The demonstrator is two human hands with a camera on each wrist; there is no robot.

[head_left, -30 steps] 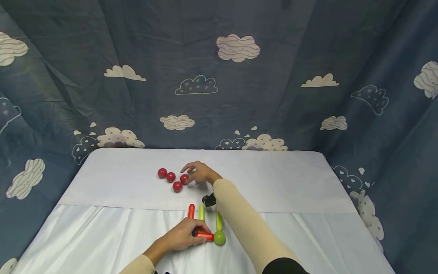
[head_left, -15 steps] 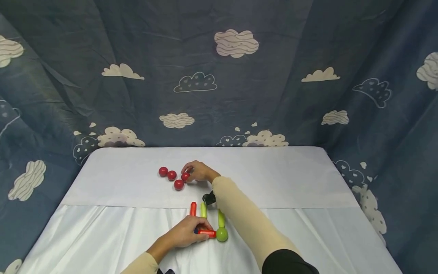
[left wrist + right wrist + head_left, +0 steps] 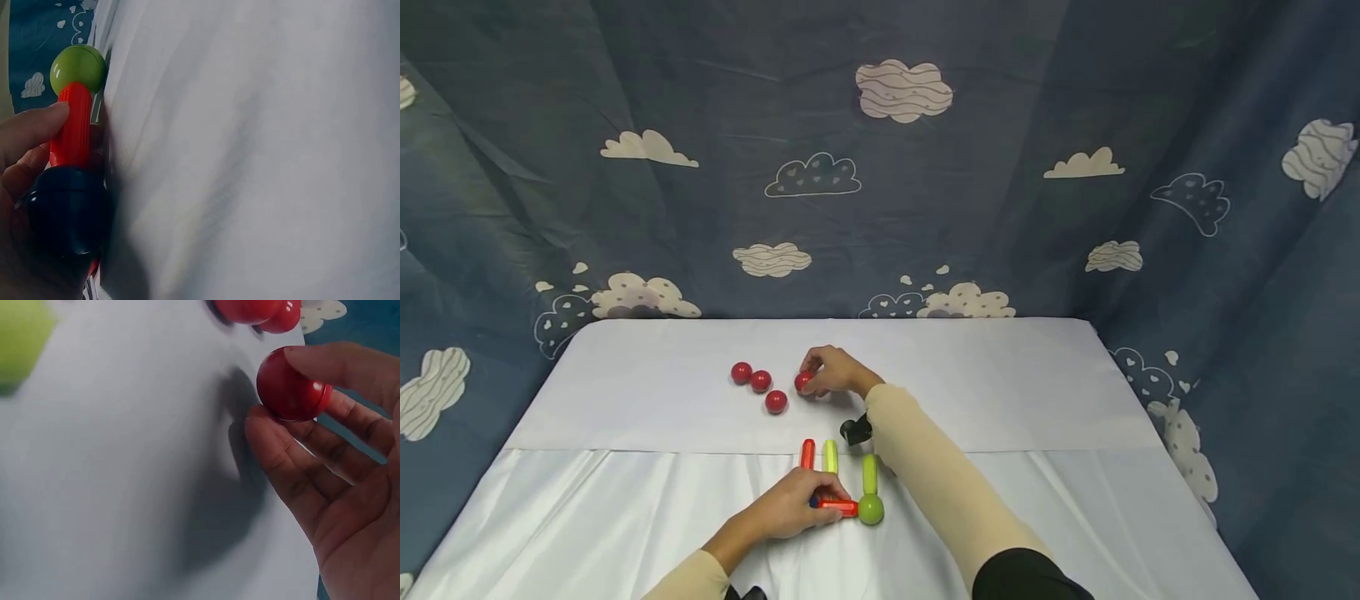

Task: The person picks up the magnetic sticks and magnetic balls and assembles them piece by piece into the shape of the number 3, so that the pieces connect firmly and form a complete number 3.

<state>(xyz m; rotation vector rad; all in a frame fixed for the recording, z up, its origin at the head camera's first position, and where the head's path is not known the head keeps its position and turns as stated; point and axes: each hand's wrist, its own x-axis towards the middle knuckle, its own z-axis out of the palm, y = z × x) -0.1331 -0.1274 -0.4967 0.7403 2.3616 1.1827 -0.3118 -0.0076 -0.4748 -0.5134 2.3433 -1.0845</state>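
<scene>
In the right wrist view, my right hand pinches a glossy red ball between thumb and fingers. The head view has that right hand over the far part of the table, to the right of three other red balls. Nearer the front, my left hand grips a short red rod with its thumb along it. A dark blue ball sits at one end of this rod, a green ball at the other. From the green ball, a yellow-green rod points away from me.
Beyond the left hand, another red rod and a second yellow-green rod point toward the back; the hand hides their near ends. A white cloth covers the table. Behind it hangs a dark blue curtain with cloud prints.
My right hand's fingers have closed round the red ball and moved it slightly right, away from the other red balls. The left hand keeps its grip on the red rod. The head view has shifted a little.
</scene>
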